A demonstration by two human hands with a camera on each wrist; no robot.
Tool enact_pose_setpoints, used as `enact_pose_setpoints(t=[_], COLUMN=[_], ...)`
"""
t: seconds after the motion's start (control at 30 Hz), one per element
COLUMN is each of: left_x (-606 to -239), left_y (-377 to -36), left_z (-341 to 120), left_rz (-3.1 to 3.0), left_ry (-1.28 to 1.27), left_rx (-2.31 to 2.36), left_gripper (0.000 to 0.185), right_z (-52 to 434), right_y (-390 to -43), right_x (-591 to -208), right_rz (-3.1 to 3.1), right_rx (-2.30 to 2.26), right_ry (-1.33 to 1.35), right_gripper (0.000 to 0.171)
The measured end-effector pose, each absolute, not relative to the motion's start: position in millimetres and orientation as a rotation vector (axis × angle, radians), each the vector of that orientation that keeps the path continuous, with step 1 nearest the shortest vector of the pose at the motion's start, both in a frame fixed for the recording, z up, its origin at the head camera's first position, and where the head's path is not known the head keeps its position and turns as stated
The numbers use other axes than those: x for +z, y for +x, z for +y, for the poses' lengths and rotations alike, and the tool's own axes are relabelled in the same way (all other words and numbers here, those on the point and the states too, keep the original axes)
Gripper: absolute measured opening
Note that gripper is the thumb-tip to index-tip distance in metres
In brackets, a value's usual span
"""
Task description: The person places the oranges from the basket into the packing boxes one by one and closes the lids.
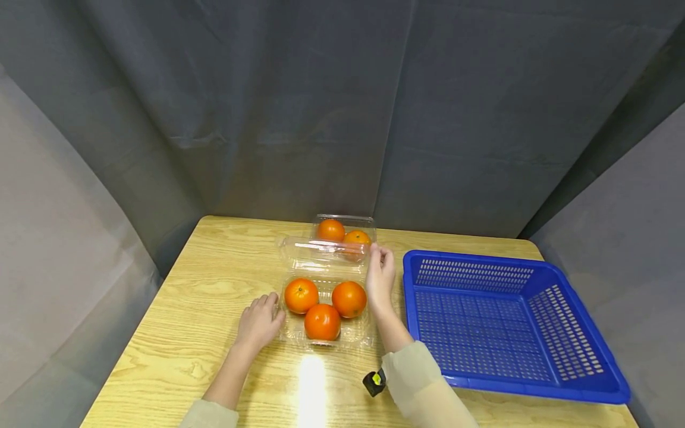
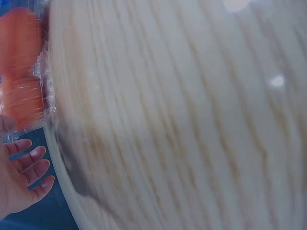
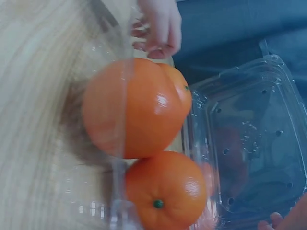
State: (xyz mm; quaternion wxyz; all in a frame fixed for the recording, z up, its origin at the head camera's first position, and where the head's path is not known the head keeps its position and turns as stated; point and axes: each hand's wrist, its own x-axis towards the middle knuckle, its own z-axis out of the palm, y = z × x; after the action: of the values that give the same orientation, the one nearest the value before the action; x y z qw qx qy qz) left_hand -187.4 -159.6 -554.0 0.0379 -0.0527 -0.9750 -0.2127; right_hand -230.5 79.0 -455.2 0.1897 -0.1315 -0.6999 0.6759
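Observation:
A clear plastic clamshell container [image 1: 289, 333] lies on the table with three oranges in its base: a left orange [image 1: 301, 295], a right orange [image 1: 349, 299] and a front orange [image 1: 322, 322]. Its lid [image 1: 299, 249] tilts up at the back, and shows large in the right wrist view as the clear lid [image 3: 249, 143]. My right hand [image 1: 381, 276] has its fingers curled at the lid's right edge, pinching it. At the base's left side, my left hand [image 1: 259, 321] lies with fingers loosely bent, fingertips close to the wall.
Behind the lid stands another clear container [image 1: 342, 219] with two oranges [image 1: 330, 230]. A blue plastic basket [image 1: 481, 333] takes up the table's right side. A black wrist device [image 1: 374, 382] shows by the right sleeve. Grey curtains [image 1: 299, 119] hang behind the wooden table [image 1: 176, 333].

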Motion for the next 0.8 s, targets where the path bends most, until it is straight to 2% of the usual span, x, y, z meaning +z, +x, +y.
enact_pose_setpoints(t=[0.43,0.63,0.8], left_x=[-545,-523,-504], left_y=[-190,-194,-197], left_z=[-160,-156,-151], left_rz=[-2.794,-2.581,-2.376], left_ry=[-0.118,-0.077,-0.082], left_rx=[-0.929,-1.231,-1.495], left_gripper=[0.035,0.035,0.039], right_z=[79,75,70], right_y=[-214,-202,-184], right_x=[-471,-472,-457], right_rz=[-1.938,-1.903,-1.895], right_rx=[1.84,1.844,1.85], right_ry=[-0.247,-0.202,-0.177], right_gripper=[0.031,0.027,0.026])
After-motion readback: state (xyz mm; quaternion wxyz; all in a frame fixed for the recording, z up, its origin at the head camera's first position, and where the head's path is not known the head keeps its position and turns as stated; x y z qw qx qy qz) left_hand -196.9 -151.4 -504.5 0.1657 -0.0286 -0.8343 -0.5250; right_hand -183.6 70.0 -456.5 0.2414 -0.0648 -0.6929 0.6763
